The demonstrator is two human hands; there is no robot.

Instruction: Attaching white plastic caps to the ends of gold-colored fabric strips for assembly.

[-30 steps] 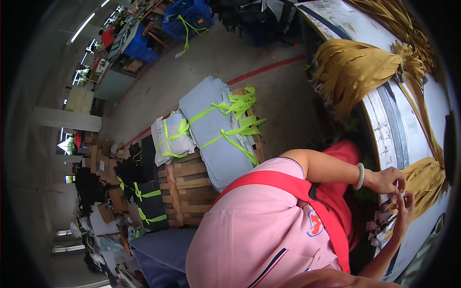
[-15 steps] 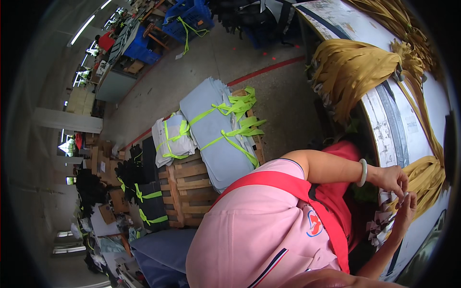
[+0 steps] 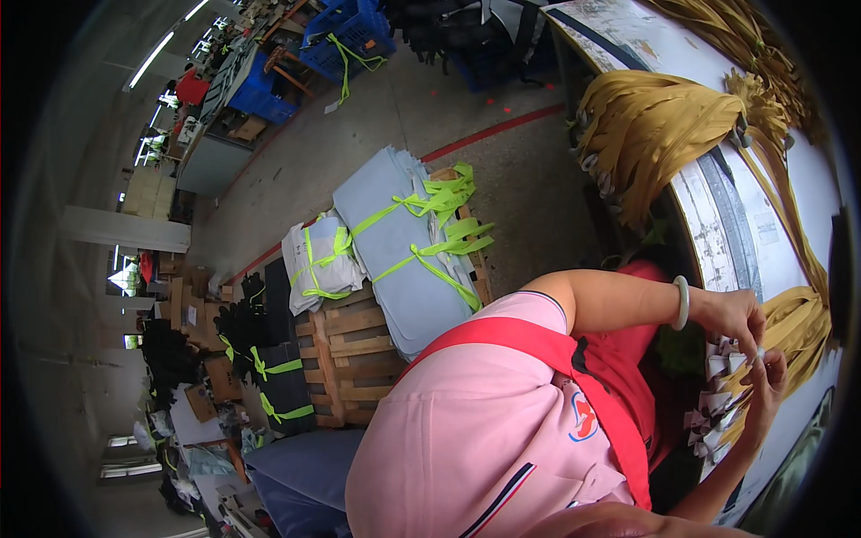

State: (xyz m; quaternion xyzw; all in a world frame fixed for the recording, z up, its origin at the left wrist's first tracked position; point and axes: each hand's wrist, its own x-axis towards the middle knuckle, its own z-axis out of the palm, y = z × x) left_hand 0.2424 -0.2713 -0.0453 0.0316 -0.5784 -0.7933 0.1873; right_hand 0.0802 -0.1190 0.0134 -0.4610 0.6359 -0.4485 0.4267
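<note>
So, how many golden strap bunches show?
3: the near bunch beside the left hand and right hand, the middle bunch over the table edge, the far bunch, upper right. Overlaps may hide more.

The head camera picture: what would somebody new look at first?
Probably the big golden strap bundle hanging over the edge of the white table, upper right. Then the bright lime-green ties around the pale blue stack in the middle. At right, the left hand, its wrist wearing a pale bangle, is close to the right hand.
</note>
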